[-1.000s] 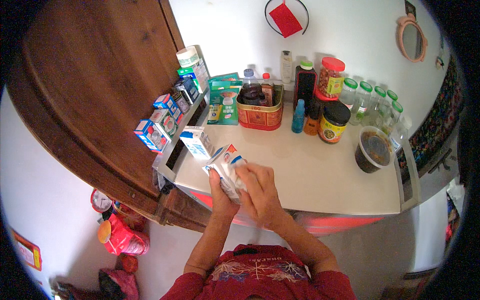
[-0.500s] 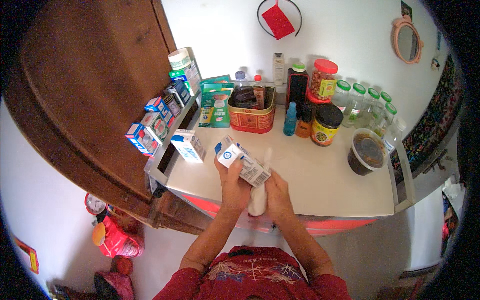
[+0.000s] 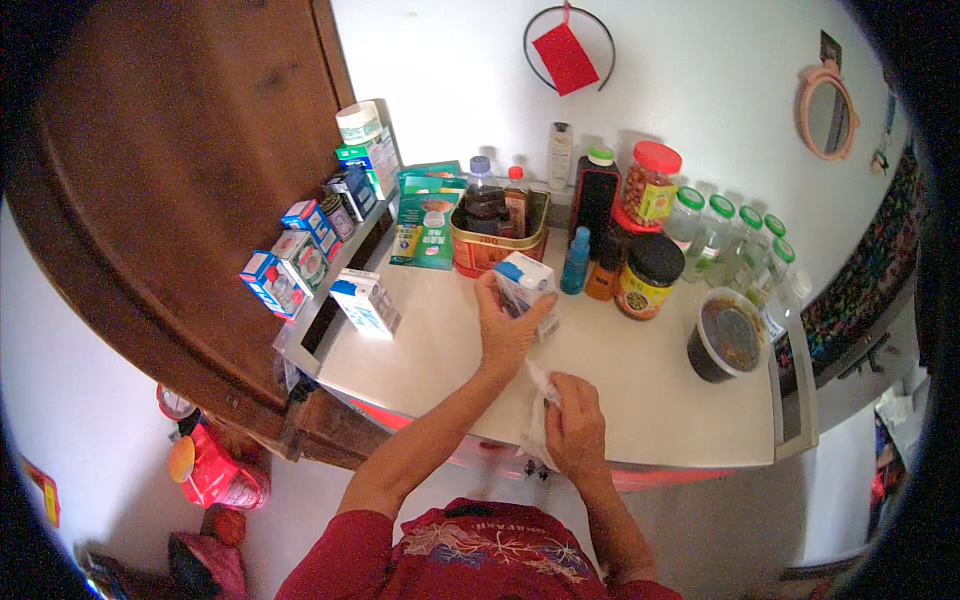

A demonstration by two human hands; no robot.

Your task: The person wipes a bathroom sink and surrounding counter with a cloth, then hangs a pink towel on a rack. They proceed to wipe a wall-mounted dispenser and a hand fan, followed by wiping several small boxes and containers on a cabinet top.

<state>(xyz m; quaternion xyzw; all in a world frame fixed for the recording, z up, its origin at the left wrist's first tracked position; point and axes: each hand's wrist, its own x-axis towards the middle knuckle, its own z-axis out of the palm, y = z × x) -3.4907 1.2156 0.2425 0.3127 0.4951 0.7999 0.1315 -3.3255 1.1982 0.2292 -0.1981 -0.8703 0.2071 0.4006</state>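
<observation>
My left hand grips a small white-and-blue carton above the cabinet top, just in front of a red-and-gold tin. Its fingers wrap around the sides, and one end faces up. Nearer to me, my right hand is closed on a crumpled white cloth. The cloth hangs over the cabinet's front edge, and its upper tip points toward my left wrist. A second white-and-blue carton stands on the top to the left of my left hand.
Boxes and a tape roll line the left rail. Green packets, a blue spray bottle, a dark yellow-labelled jar, a nut jar and green-lidded glass jars stand behind. A tub sits right.
My left hand has carried the carton away from me, toward the tin, and turned it more upright. My right hand and the cloth have parted from the carton and moved slightly nearer and rightward.
</observation>
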